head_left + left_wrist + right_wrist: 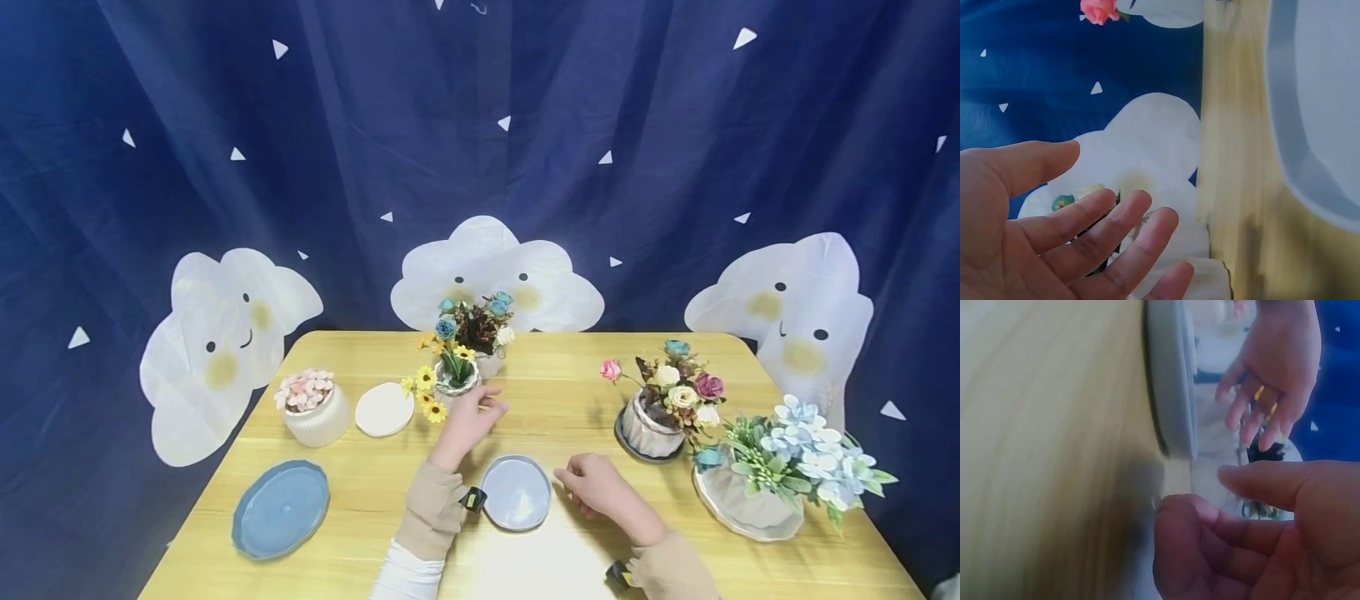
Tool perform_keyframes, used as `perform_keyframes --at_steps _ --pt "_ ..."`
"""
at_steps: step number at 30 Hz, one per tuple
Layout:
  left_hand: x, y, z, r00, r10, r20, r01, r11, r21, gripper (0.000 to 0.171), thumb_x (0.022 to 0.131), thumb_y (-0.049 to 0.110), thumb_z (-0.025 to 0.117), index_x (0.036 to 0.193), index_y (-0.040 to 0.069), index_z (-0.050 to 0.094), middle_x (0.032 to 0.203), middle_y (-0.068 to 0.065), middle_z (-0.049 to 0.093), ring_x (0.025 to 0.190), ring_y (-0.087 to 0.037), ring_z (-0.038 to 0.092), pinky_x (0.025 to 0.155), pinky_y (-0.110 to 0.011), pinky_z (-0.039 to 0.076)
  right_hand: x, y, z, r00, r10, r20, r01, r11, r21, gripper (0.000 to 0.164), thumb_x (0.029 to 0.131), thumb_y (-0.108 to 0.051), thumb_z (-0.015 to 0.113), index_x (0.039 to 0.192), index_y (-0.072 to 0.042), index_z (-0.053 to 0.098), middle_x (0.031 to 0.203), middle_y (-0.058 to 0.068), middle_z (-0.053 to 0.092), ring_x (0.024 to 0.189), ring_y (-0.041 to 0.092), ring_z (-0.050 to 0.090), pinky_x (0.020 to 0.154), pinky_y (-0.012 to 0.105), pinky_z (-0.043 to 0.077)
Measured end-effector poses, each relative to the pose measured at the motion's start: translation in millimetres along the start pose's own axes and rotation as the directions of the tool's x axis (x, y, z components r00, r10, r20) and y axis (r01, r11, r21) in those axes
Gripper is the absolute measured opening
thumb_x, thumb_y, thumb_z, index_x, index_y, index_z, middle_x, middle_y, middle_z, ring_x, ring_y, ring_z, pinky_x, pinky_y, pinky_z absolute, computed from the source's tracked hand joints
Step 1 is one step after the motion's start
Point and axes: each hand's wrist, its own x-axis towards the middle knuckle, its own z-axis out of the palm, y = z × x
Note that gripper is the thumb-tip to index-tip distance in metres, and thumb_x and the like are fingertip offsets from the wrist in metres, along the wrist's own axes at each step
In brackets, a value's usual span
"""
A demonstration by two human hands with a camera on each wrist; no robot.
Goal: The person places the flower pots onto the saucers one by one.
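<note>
My left hand (468, 421) hovers just in front of a pot of yellow flowers (457, 388), with fingers spread and nothing held; whether it touches the pot is unclear in the head view. In the left wrist view its palm and loosely bent fingers (1094, 240) show plainly. A light blue-grey round plate (517, 493) lies between my two hands. To the plate's right, my right hand (596, 483) holds nothing, its fingers loosely curled low over the wooden table (555, 567). Behind the yellow flowers stands a pot of blue and white roses (486, 363).
At left are a white pot with pink flowers (318, 417), a white dish (384, 410) and a blue oval plate (281, 510). On the right, a pot of mixed roses (651, 429) sits on a dark saucer, and a pot of blue hydrangeas (753, 492) on a white plate.
</note>
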Motion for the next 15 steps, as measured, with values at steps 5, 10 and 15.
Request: perform_keyframes --at_steps 5,10,15 --pt "-0.3 -6.0 -1.9 1.0 -0.022 -0.006 0.022 1.0 0.002 0.041 0.089 0.023 0.066 0.122 0.0 0.059 0.104 -0.013 0.068 0.091 -0.026 0.066 0.076 -0.031 0.055 2.5 -7.6 8.1 0.998 -0.027 0.05 0.028 0.999 -0.024 0.033 0.092 -0.019 0.061 0.064 -0.004 0.053 0.047 0.003 0.053 0.035 0.009 0.047 0.033 0.026 0.045" --pt "-0.8 -12.2 -5.1 0.998 -0.054 -0.016 0.054 0.999 -0.002 0.043 0.088 0.023 0.066 0.123 -0.001 0.059 0.103 -0.012 0.068 0.094 -0.026 0.064 0.082 -0.036 0.053 5.4 -12.8 14.2 0.998 -0.036 0.055 0.041 0.996 -0.081 0.033 0.09 -0.017 0.062 0.061 -0.008 0.052 0.045 -0.001 0.05 0.033 0.005 0.042 0.032 0.022 0.04" --pt "-1.2 -18.3 -8.5 0.999 -0.043 -0.015 0.043 0.999 -0.005 0.041 0.088 0.02 0.066 0.122 -0.002 0.059 0.106 -0.017 0.067 0.097 -0.028 0.063 0.085 -0.04 0.052 8.9 -11.6 14.8 0.999 -0.028 0.031 0.032 0.992 -0.125 0.032 0.089 -0.013 0.062 0.06 -0.011 0.049 0.044 -0.003 0.047 0.033 0.004 0.039 0.032 0.019 0.036"
